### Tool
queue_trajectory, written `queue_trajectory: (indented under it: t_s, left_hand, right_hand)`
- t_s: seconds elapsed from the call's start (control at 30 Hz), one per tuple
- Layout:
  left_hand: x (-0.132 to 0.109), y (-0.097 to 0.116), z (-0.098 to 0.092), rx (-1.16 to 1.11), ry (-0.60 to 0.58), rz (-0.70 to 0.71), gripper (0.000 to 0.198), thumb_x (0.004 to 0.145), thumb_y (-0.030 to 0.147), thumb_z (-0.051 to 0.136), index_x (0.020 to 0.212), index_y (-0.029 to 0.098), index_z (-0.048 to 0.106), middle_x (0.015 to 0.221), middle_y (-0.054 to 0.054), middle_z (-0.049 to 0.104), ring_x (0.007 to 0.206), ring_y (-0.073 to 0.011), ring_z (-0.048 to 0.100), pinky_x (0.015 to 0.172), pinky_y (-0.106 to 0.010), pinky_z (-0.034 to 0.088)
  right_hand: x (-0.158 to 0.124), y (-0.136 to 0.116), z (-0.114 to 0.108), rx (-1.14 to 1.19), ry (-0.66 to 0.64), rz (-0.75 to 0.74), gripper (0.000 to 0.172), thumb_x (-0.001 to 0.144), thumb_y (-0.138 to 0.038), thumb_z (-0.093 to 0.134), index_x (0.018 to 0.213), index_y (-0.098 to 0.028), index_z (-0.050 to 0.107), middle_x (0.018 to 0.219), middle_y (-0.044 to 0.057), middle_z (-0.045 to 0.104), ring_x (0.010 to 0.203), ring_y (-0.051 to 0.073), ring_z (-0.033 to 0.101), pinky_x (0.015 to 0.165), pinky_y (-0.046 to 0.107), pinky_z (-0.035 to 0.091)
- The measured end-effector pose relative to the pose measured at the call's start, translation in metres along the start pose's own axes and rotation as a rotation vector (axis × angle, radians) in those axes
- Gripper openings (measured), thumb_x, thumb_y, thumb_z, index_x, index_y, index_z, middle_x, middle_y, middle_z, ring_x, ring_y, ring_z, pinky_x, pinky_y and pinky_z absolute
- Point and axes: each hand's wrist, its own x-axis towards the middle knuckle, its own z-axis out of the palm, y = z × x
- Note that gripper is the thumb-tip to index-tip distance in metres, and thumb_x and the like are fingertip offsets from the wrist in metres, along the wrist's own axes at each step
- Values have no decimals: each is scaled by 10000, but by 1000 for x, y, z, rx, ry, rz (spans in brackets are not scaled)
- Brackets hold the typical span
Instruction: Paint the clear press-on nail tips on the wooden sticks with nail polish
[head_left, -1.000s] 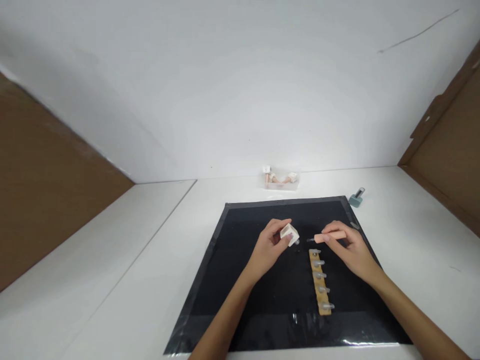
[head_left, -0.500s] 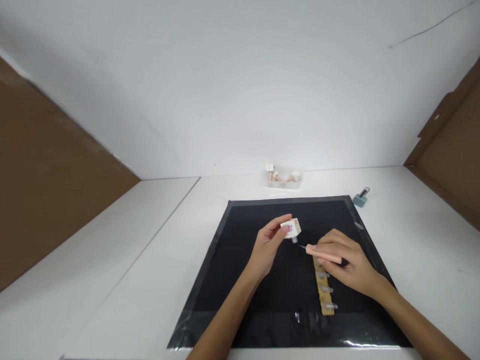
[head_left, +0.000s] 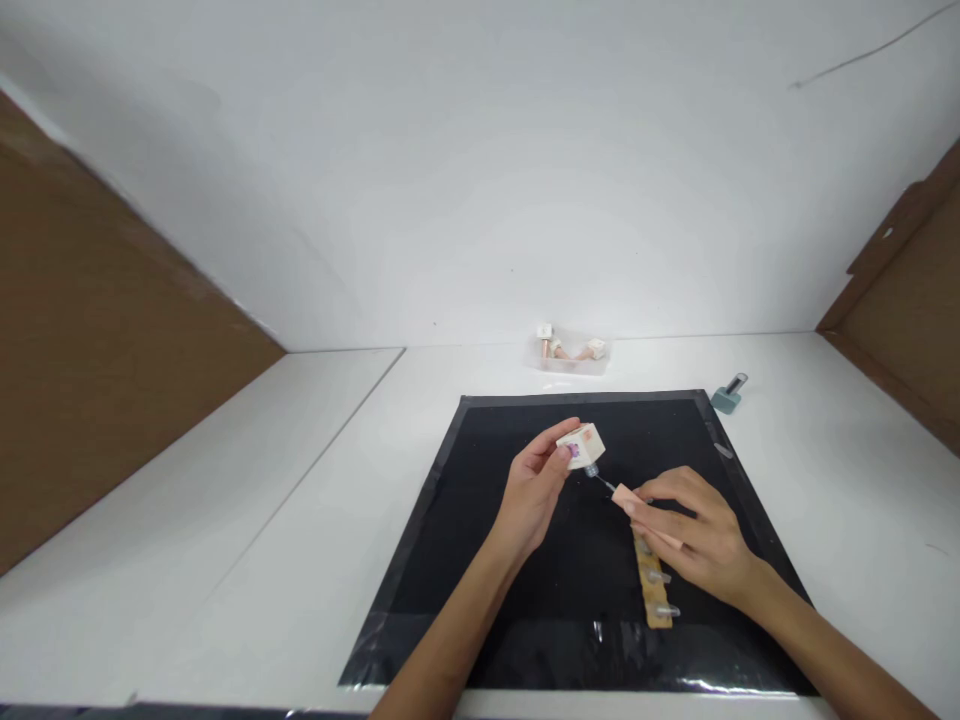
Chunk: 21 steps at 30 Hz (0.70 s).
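My left hand (head_left: 534, 490) is closed round a small white square bottle (head_left: 582, 445), held tilted above the black mat (head_left: 450, 530) with its neck pointing down to the right. My right hand (head_left: 694, 535) pinches a peach-coloured cap handle (head_left: 645, 518) whose thin brush tip reaches into the bottle's neck. Under my right hand a tan strip (head_left: 654, 590) lies on the mat, carrying several clear nail tips; my hand hides its upper half.
A clear small tray (head_left: 574, 355) with little bottles stands by the back wall. A grey-green bottle (head_left: 727, 396) lies past the mat's far right corner. Brown cardboard panels flank the white table (head_left: 262, 520) left and right.
My right hand has drawn back over the strip and turned the brush towards the bottle. My left hand has lifted the bottle slightly and tipped its neck to meet the brush.
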Motion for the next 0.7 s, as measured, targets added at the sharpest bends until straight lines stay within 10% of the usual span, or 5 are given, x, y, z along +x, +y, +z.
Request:
queue_trajectory:
  t_s: [0.7]
  left_hand:
    - [0, -8, -2, -43, -100, -7, 404, 547, 353, 835, 913, 212, 738, 989, -69, 738, 917, -210, 656, 831, -313, 484]
  right_hand:
    - [2, -1, -7, -268, -72, -101, 247, 864, -49, 505, 1023, -174, 648, 732, 60, 690, 656, 164, 591, 575, 294, 479]
